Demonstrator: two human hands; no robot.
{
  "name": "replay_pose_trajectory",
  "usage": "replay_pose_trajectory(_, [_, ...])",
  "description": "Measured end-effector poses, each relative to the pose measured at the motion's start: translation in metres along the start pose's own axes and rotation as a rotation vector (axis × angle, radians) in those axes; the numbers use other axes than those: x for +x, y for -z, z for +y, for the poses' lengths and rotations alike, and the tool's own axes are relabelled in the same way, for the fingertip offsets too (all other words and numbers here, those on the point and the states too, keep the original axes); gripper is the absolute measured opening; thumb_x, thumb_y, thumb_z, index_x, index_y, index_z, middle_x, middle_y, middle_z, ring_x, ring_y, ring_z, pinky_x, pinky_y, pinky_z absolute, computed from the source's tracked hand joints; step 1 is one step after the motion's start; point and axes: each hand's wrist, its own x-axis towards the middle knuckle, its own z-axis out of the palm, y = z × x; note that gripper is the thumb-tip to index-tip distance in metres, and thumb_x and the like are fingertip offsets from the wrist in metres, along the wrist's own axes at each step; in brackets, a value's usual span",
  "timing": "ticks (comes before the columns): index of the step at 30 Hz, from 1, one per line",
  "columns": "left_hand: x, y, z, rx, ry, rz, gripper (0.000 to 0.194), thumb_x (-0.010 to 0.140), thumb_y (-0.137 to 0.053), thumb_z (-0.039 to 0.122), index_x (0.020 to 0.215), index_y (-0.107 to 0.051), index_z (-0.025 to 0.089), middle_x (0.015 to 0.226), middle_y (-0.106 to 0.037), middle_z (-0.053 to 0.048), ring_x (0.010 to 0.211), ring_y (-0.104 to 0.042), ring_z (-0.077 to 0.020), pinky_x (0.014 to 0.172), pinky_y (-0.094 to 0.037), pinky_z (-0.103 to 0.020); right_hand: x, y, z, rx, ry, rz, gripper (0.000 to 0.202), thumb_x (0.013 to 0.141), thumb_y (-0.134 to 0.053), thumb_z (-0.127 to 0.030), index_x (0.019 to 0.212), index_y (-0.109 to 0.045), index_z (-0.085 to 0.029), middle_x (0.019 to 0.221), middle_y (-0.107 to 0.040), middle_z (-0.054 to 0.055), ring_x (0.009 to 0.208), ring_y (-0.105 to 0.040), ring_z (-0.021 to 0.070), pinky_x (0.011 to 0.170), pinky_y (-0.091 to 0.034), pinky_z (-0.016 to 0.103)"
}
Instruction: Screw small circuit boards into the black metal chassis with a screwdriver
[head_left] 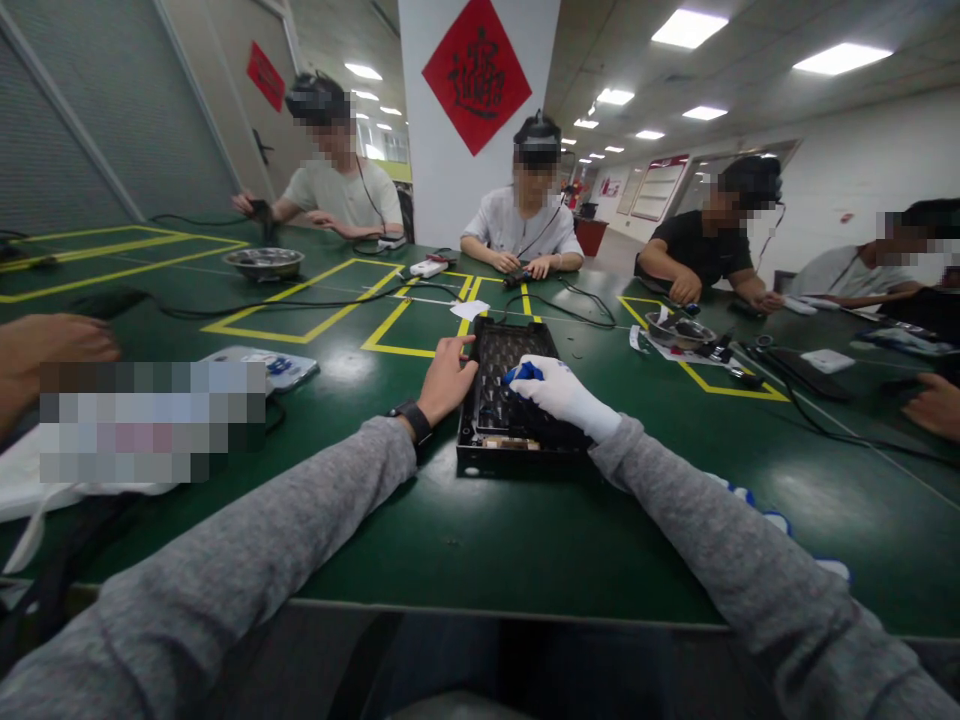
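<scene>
A black rectangular case (517,375) lies on the green table in front of me, its inside full of dark rows and a pale strip at the near end. Bare and wearing a black wristwatch, my left hand (448,380) grips the case's left wall. Over the right half of the case is my right hand (562,395), in a white glove with blue on the finger side. Its fingers are curled together and point down into the case; whatever they hold is hidden.
A white-and-blue glove (780,522) lies right of my right forearm. Plastic packaging (277,368) lies left, near another person's hand (56,360). Metal bowls (264,263), black cables and yellow tape outlines spread across the table (360,565). Several people with headsets sit around it.
</scene>
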Motion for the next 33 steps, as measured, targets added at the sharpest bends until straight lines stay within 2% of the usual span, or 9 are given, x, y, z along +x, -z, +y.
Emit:
replay_pose_trajectory(3, [-0.004,0.005,0.013,-0.014,-0.123,0.048,0.034,0.075,-0.046,0.014,0.107,-0.056,0.016,0.107,-0.053,-0.007,0.086,-0.054,-0.0145,0.085,-0.045,-0.032,0.001,0.000,0.002,0.081,-0.080,0.042,0.013,0.068,-0.058,-0.030,0.067,-0.056,-0.017,0.058,-0.055,-0.004,0.055,-0.047,0.0099,0.054,-0.037,0.023])
replay_pose_trajectory(5, [-0.007,0.009,0.022,-0.036,-0.177,0.018,0.025,0.077,-0.047,0.016,0.099,-0.059,0.017,0.098,-0.056,-0.005,0.082,-0.053,-0.0137,0.082,-0.044,-0.030,0.001,0.000,0.002,0.101,-0.095,0.062,0.017,0.066,-0.061,-0.032,0.066,-0.053,-0.017,0.057,-0.055,-0.004,0.055,-0.047,0.0100,0.053,-0.037,0.023])
replay_pose_trajectory(8, [-0.012,0.014,0.033,-0.094,-0.206,-0.079,0.021,0.081,-0.048,0.025,0.096,-0.059,0.016,0.083,-0.057,-0.002,0.070,-0.050,-0.0115,0.068,-0.043,-0.025,-0.001,0.001,-0.001,0.127,-0.072,0.093,0.022,0.063,-0.064,-0.035,0.067,-0.050,-0.018,0.059,-0.054,-0.005,0.056,-0.047,0.0097,0.054,-0.038,0.023])
replay_pose_trajectory(13, [-0.016,0.017,0.038,-0.106,-0.211,-0.183,0.027,0.082,-0.051,0.040,0.082,-0.060,0.015,0.060,-0.048,0.003,0.053,-0.040,-0.0090,0.052,-0.033,-0.022,-0.003,0.001,-0.006,0.228,-0.014,0.082,0.039,0.058,-0.068,-0.027,0.092,-0.053,-0.018,0.073,-0.057,-0.004,0.063,-0.053,0.0102,0.061,-0.043,0.025])
replay_pose_trajectory(15, [-0.015,0.017,0.038,-0.051,-0.249,-0.210,0.028,0.082,-0.050,0.041,0.077,-0.059,0.015,0.058,-0.046,0.003,0.053,-0.038,-0.0090,0.051,-0.030,-0.022,-0.003,0.001,-0.006,0.198,0.022,0.087,0.043,0.058,-0.069,-0.027,0.096,-0.053,-0.018,0.075,-0.058,-0.004,0.064,-0.053,0.0107,0.062,-0.043,0.025])
replay_pose_trajectory(18, [-0.014,0.020,0.040,0.093,-0.349,-0.255,0.028,0.084,-0.048,0.041,0.073,-0.057,0.016,0.058,-0.046,0.002,0.054,-0.039,-0.0100,0.052,-0.029,-0.023,-0.005,0.002,-0.006,0.105,0.103,0.099,0.037,0.061,-0.069,-0.028,0.093,-0.054,-0.017,0.078,-0.060,-0.002,0.067,-0.054,0.0117,0.063,-0.042,0.026])
replay_pose_trajectory(23, [-0.010,0.025,0.045,0.302,-0.501,-0.375,0.035,0.090,-0.035,0.041,0.074,-0.055,0.018,0.068,-0.055,-0.002,0.063,-0.049,-0.0135,0.058,-0.031,-0.024,-0.005,0.003,-0.006,0.071,0.177,0.087,0.030,0.065,-0.067,-0.026,0.091,-0.056,-0.017,0.080,-0.062,0.000,0.069,-0.056,0.0128,0.067,-0.043,0.027])
replay_pose_trajectory(27, [-0.009,0.024,0.045,0.354,-0.518,-0.418,0.035,0.090,-0.033,0.043,0.076,-0.055,0.019,0.070,-0.057,-0.003,0.064,-0.052,-0.0151,0.058,-0.031,-0.025,-0.004,0.002,-0.007,0.170,0.198,0.070,0.027,0.066,-0.065,-0.021,0.092,-0.057,-0.016,0.081,-0.063,0.001,0.073,-0.058,0.0137,0.070,-0.046,0.028])
replay_pose_trajectory(33, [-0.009,0.025,0.045,0.333,-0.468,-0.410,0.035,0.090,-0.031,0.043,0.080,-0.055,0.020,0.071,-0.057,-0.003,0.065,-0.052,-0.0156,0.059,-0.032,-0.025,-0.004,0.002,-0.009,0.280,0.178,0.095,0.038,0.065,-0.065,-0.020,0.102,-0.057,-0.016,0.092,-0.064,0.003,0.081,-0.061,0.0151,0.077,-0.049,0.032])
